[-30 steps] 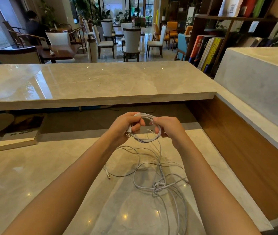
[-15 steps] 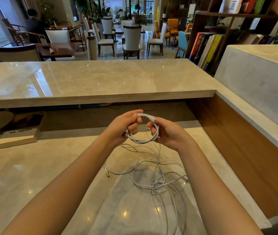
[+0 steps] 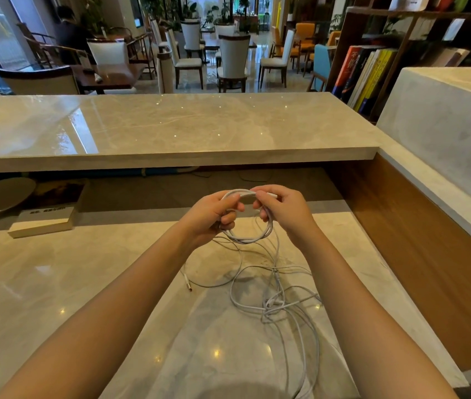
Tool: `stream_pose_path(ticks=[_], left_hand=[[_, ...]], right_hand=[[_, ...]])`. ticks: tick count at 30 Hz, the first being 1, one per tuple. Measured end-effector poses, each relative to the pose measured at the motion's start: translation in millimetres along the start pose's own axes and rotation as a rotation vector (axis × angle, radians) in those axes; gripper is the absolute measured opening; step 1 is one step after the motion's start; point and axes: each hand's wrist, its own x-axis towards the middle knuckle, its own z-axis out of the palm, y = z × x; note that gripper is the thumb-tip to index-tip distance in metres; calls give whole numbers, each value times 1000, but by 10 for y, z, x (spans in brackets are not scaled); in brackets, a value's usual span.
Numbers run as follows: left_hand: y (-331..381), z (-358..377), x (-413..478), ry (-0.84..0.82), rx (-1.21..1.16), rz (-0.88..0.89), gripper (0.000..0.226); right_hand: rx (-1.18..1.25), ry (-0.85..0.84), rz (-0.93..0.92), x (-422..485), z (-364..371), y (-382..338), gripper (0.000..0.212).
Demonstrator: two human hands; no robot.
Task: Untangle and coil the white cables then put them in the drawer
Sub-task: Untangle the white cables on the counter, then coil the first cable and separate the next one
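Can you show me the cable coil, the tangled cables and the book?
cable coil (image 3: pixel 250 240): head view, lower arc of the loop.
tangled cables (image 3: pixel 271 308): head view, the central knot.
book (image 3: pixel 43 224): head view, its pale page edge.

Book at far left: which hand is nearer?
Left. The left hand sits right of the book; the right hand is farther right, across the coil both hold.

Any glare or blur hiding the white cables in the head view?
Head view: sharp, no motion blur; coil between left hand and right hand reads clearly; light specks dot the counter, window sheen on the upper ledge, none over the loose cables, though white on pale marble is low contrast.
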Motion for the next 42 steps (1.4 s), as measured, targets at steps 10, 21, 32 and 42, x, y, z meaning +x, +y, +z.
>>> stream_pose_path(ticks=[10, 21, 32, 42], left_hand=[[-253, -304, -180, 146, -187, -123, 37], [-552, -1000, -663, 415, -160, -191, 24], [-931, -1556, -1055, 584, -2, -213, 31], [-1211, -1777, -1174, 690, 699, -207, 32]], right_hand=[[311, -79, 394, -35, 329, 313, 25], [17, -331, 381, 9, 1099, 552, 22], [-16, -214, 422, -137, 1973, 1016, 17], [-635, -296, 103, -213, 2252, 1196, 21]])
